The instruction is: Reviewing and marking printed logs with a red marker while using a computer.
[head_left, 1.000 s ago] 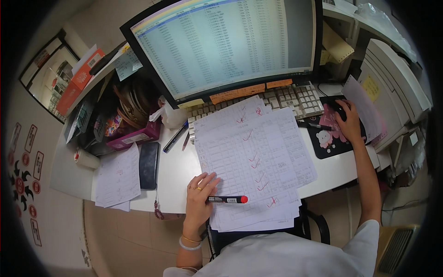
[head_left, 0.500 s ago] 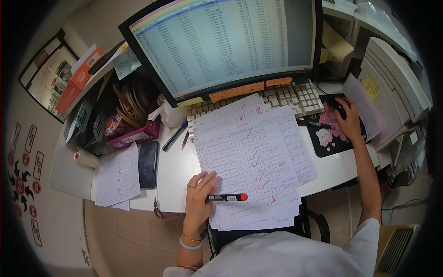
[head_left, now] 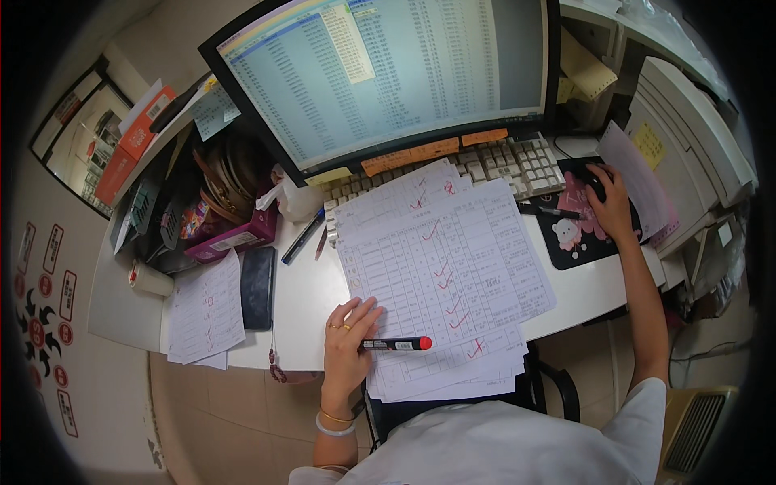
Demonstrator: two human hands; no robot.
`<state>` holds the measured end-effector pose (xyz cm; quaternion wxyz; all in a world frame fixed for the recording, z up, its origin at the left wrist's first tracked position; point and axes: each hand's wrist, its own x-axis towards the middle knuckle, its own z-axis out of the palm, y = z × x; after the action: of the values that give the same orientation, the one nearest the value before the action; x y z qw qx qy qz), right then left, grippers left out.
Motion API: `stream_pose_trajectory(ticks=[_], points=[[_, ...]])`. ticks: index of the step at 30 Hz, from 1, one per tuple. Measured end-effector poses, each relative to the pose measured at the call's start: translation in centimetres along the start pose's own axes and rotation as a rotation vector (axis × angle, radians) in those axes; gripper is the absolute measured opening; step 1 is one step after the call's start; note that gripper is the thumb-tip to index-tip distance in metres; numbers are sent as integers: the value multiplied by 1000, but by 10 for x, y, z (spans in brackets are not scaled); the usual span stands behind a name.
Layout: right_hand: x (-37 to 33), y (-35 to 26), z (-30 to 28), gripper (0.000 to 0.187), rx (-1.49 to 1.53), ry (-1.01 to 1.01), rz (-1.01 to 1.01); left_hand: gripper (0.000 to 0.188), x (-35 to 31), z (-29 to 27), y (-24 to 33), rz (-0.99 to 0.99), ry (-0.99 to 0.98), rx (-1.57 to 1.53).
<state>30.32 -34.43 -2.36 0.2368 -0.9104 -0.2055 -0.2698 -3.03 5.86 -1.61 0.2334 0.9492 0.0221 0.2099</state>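
Observation:
My left hand [head_left: 346, 346] rests at the left edge of a stack of printed table sheets [head_left: 485, 267] bearing red tick marks. Its fingers are curled around a black marker with a red cap [head_left: 396, 344], which points right across the lower sheets. At the far right, my right hand [head_left: 613, 206] is wrapped over a black mouse [head_left: 596, 184], partly hidden by the fingers. Under it lies a black mouse pad [head_left: 572, 255] with a pink cartoon print. A monitor [head_left: 404, 97] shows a long table, with a pale drop-down list open near its top.
The sheets overlap the front of a white keyboard [head_left: 535, 168] and reach past the desk's near edge. Pens [head_left: 304, 236], a dark wallet-like case [head_left: 258, 289] and more papers [head_left: 204, 311] lie at left. A purple box [head_left: 234, 239] stands behind them; a printer-like machine [head_left: 687, 137] is at right.
A pale drop-down list has appeared on the monitor's table. The view has shifted slightly; both hands keep their places on the marker and the mouse.

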Motion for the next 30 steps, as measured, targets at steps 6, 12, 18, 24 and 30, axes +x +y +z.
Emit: stream_pose_trajectory(ticks=[6,12,18,24,30], points=[[-5,0,-1,40,-2,4,-1,36,-5,-1,3,3,10,6],[-4,16,8,39,14,42,-71,51,-1,4,0,-16,-19,3],[6,14,12,39,-56,24,-7,46,5,1,0,-41,-21,-7],[-1,24,13,40,-106,33,-37,37,3,7,0,-45,-21,12],[-7,24,8,41,-114,51,-51,34,-2,6,1,-39,-22,17]])
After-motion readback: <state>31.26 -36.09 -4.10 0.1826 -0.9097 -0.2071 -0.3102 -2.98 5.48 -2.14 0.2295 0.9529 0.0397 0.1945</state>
